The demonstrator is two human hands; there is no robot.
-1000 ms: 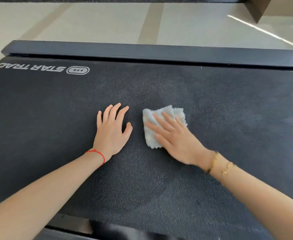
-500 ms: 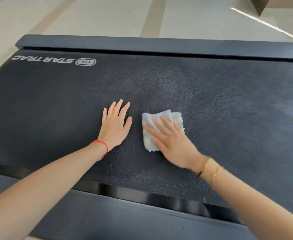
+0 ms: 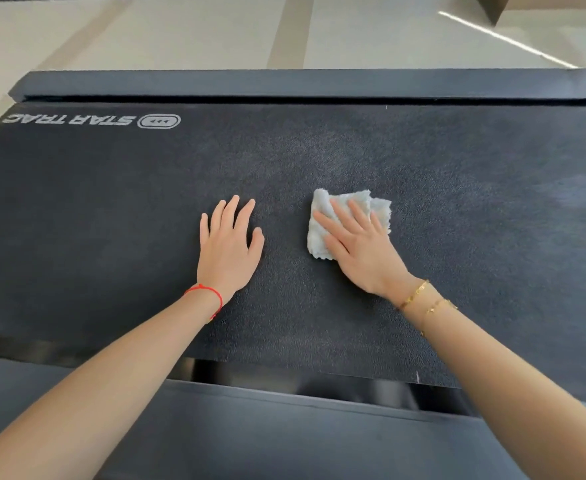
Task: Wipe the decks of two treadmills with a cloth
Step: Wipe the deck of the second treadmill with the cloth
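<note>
A: While the right hand [image 3: 362,249] lies flat on the cloth [image 3: 348,221], where is that cloth exactly?

B: A little right of the centre of the frame, on the dark treadmill belt [image 3: 457,202]. The fingers are straight and spread — they press the pale, folded cloth down and do not curl around it.

A: And the left hand [image 3: 227,244]?

B: It rests palm down on the bare belt, just left of the centre, apart from the cloth. Its fingers are straight too, and it holds nothing.

A: What else is there?

B: A red string [image 3: 208,292] on the left wrist, gold bracelets [image 3: 423,301] on the right — and a white logo [image 3: 90,120] in the upper left of the frame.
</note>
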